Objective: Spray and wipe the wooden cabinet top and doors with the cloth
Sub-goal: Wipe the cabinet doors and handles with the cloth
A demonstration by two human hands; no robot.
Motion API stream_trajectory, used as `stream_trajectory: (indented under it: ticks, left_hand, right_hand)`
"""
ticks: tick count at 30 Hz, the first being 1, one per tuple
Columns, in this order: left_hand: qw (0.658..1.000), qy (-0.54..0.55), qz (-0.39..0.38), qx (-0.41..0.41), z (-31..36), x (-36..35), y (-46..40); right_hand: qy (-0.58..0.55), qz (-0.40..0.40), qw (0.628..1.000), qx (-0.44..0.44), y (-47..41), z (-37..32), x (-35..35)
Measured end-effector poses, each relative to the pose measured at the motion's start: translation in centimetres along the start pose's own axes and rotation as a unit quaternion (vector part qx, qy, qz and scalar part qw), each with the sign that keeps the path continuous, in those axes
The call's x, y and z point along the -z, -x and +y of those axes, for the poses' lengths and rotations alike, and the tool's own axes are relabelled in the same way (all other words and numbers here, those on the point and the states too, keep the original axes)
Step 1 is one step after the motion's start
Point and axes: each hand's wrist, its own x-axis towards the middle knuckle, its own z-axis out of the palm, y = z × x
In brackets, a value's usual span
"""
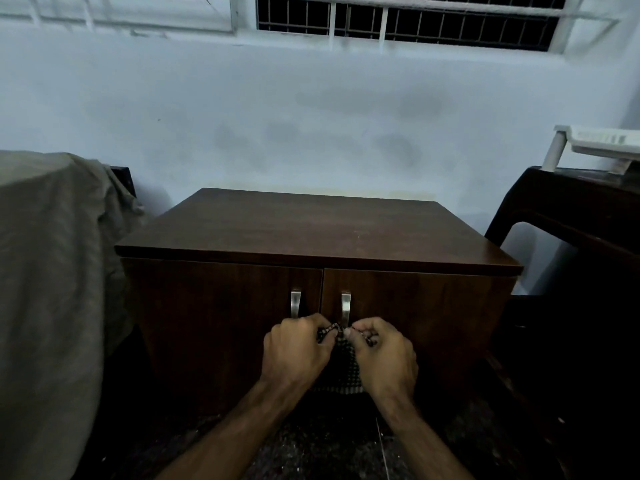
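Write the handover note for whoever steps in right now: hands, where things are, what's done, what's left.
Left hand: grips the checked cloth.
Right hand: pinches the same cloth's upper edge.
Cloth hangs between both hands in front of the cabinet doors, just below the two metal handles.
Cabinet top: bare, doors closed. No spray bottle in view.
Done: cannot tell whether anything has been wiped yet.
Left: spray, then wipe the top and both doors.
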Motion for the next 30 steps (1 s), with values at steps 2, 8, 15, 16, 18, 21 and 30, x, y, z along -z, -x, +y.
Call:
stream_trajectory:
  ticks: [2, 8, 15, 16, 18, 21, 30]
  left_hand:
    - [1.0, 0.006, 0.026, -0.015, 0.2, 0.6, 0.0]
    - [0.993, 0.061, 0.1, -0.011, 1.0, 2.4, -1.4]
    - [0.992, 0.068, 0.107, 0.006, 1.7, 2.8, -2.7]
    - [0.993, 0.069, 0.1, 0.003, 1.6, 2.6, -2.4]
    - [0.994, 0.062, 0.089, -0.001, 1.4, 2.2, -1.8]
    - [0.995, 0.059, 0.079, -0.002, 1.4, 2.0, -1.6]
    - [0.997, 0.043, 0.069, 0.012, 1.0, 2.2, -2.0]
  right_hand:
    - [-0.019, 0.014, 0.999, 0.023, 0.0, -0.3, 0.7]
    - [-0.081, 0.042, 0.996, 0.011, -1.8, -2.9, 1.5]
    - [-0.091, 0.052, 0.994, -0.007, -3.1, -4.1, 1.9]
    - [-0.092, 0.05, 0.995, -0.004, -2.7, -3.8, 1.8]
    - [-0.093, 0.043, 0.995, 0.002, -2.0, -2.9, 1.6]
    - [-0.096, 0.045, 0.994, -0.004, -1.9, -2.7, 1.6]
    - [-0.098, 0.04, 0.994, -0.022, -1.7, -3.4, 1.2]
